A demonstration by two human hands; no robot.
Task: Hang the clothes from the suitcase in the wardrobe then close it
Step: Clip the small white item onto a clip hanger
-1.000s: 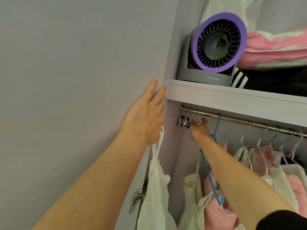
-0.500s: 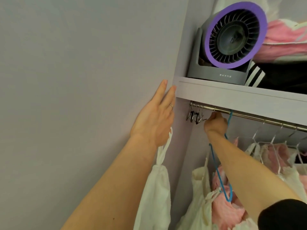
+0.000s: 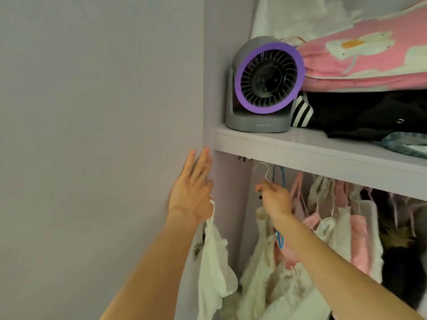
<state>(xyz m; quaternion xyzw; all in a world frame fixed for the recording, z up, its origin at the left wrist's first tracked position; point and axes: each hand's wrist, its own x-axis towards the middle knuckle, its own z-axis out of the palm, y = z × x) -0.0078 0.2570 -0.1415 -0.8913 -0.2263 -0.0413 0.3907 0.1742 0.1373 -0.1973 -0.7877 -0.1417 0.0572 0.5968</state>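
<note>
The left hand [image 3: 193, 190] lies with its fingers straight, one of them ringed, against the pale lilac-grey panel [image 3: 104, 135] at the wardrobe's left edge, fingertips just below the corner of the white wooden shelf [image 3: 300, 150]. A cream ruffled garment [image 3: 212, 262] hangs from this hand by a thin strap that runs up under its thumb side. The thumb itself is hidden, so how it grips the strap cannot be told. The right hand [image 3: 273, 197] reaches into the wardrobe and pinches the neck of a thin silver wire hanger [image 3: 262, 168], whose hook stands upright just beneath the shelf's front edge and touches nothing visible. Just right of that hand hangs a blue plastic hanger [image 3: 281, 175], and beyond it a row of cream and pink hanging clothes [image 3: 335, 218]. On the shelf stands a grey round fan with a purple ring [image 3: 265, 84], beside a folded black garment with white stripes [image 3: 346, 112]. Pink bedding with white flowers [image 3: 369, 54] is stacked on that black garment. A metal hinge [image 3: 197, 249] shows on the panel, just left of the cream garment.
</note>
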